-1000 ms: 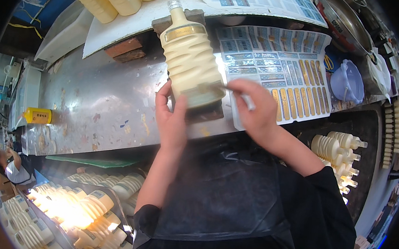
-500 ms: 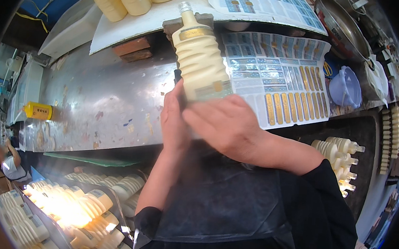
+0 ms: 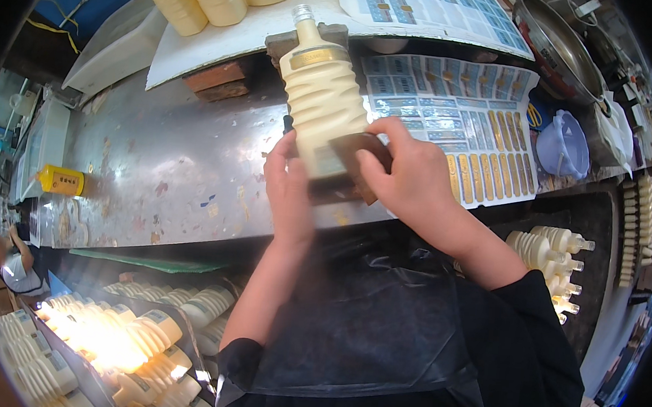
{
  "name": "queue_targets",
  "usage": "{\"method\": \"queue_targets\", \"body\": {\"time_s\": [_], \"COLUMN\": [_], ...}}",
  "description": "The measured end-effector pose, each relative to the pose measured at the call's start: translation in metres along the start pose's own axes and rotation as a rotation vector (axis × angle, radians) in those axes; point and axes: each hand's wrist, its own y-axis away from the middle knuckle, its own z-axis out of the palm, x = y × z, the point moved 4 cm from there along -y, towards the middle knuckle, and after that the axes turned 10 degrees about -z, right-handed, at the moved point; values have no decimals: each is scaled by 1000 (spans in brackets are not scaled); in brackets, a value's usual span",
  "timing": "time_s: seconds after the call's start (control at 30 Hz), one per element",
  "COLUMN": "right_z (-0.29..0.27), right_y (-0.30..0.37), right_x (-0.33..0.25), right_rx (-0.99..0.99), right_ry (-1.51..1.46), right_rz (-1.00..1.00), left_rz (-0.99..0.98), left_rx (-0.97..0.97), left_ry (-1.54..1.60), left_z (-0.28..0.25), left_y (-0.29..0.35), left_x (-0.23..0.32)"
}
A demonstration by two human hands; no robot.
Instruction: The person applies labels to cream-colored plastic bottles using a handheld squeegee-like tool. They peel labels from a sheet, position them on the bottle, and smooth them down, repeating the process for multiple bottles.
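A cream bottle (image 3: pixel 323 100) with wavy ridges, a gold neck label and a clear threaded mouth lies on the bench, its neck on a grey notched block (image 3: pixel 335 34). My left hand (image 3: pixel 287 185) is closed against the bottle's lower left side, steadying it; its fingertips are partly hidden. In my right hand (image 3: pixel 413 168), a flat dark brown scraper (image 3: pixel 362 151) is pinched between thumb and fingers. Its edge presses on the bottle's lower front, over a pale label that is partly covered.
Sheets of blue and gold labels (image 3: pixel 454 137) lie right of the bottle, near a lilac bucket (image 3: pixel 564 146). A yellow bottle (image 3: pixel 62 180) is on the metal bench (image 3: pixel 153 159). More cream bottles (image 3: pixel 155 328) fill crates at lower left. Another person (image 3: pixel 19 263) is far left.
My right hand has moved off the bottle's base to its right and turned, so the brown scraper now shows. My left hand stays at the bottle's left side.
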Motion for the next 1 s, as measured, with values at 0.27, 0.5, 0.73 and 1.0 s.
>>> {"method": "queue_targets", "body": {"time_s": [0.27, 0.5, 0.73, 1.0], "right_z": [-1, 26, 35, 24], "right_y": [16, 13, 37, 32], "right_x": [40, 20, 84, 41], "right_rx": [7, -133, -29, 85], "right_ry": [-396, -379, -435, -449], "right_rz": [219, 107, 323, 84], "left_rz": [27, 75, 68, 40], "left_rx": [203, 181, 151, 42], "left_ry": [-322, -340, -279, -182], "left_z": [16, 13, 12, 14], "left_y": [-5, -5, -4, -4], "left_x": [5, 4, -3, 6]}}
